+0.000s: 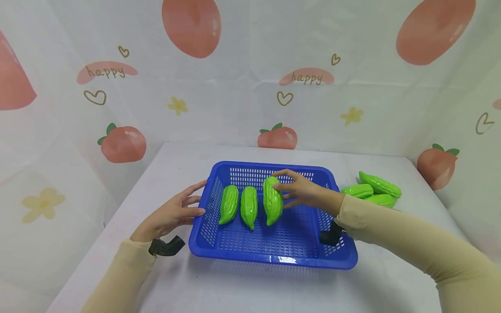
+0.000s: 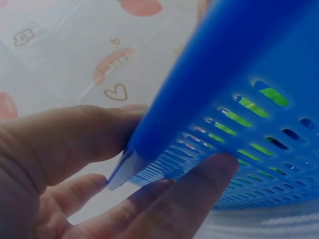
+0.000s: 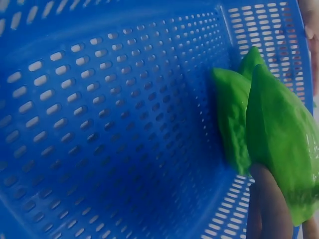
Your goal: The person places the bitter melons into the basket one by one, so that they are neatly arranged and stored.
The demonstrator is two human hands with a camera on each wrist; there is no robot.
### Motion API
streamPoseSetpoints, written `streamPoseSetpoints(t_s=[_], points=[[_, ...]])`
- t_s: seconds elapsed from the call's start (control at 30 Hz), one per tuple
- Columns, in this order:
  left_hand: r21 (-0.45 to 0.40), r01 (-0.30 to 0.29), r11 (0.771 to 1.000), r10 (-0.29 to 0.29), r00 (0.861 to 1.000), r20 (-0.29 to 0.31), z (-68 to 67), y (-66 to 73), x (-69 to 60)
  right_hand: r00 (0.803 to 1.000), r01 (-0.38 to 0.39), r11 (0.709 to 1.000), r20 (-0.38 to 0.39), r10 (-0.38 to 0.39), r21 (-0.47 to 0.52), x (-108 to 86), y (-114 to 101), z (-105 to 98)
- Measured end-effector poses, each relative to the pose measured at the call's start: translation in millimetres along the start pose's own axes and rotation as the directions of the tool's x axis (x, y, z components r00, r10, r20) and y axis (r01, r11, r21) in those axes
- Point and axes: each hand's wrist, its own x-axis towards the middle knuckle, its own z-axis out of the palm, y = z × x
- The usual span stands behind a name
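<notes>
In the head view, my right hand holds a green bitter gourd by its upper part, over the blue basket. Two more gourds lie side by side in the basket's left half. The right wrist view shows the held gourd with fingers against its side, partly covering another gourd. My left hand grips the basket's left rim; in the left wrist view the thumb is at the rim and fingers lie along the outer slotted wall.
Several green gourds lie in a pile on the white table, right of the basket and beyond my right forearm. A printed white cloth with fruit pictures hangs behind and at both sides of the table.
</notes>
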Motion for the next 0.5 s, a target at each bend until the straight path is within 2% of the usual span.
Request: streamPoseSetpoints(t_s=[0.2,0.4,0.5], points=[[0.014,0.008,1.000,-0.008,1.000,-0.019,-0.4,-0.8,0.8,1.000,-0.016,1.000,-0.021,0.016,0.000,11.7,4.8,3.7],[0.020,0.009,1.000,-0.009,1.000,-0.021,-0.8,-1.1,1.2,0.998,-0.060,0.997,-0.027,0.062,0.052,23.0,11.6,7.7],[0.020,0.016,1.000,-0.015,0.999,-0.029,-0.1,-0.3,1.2,0.996,-0.077,0.996,-0.031,0.078,0.036,26.4,14.8,10.3]])
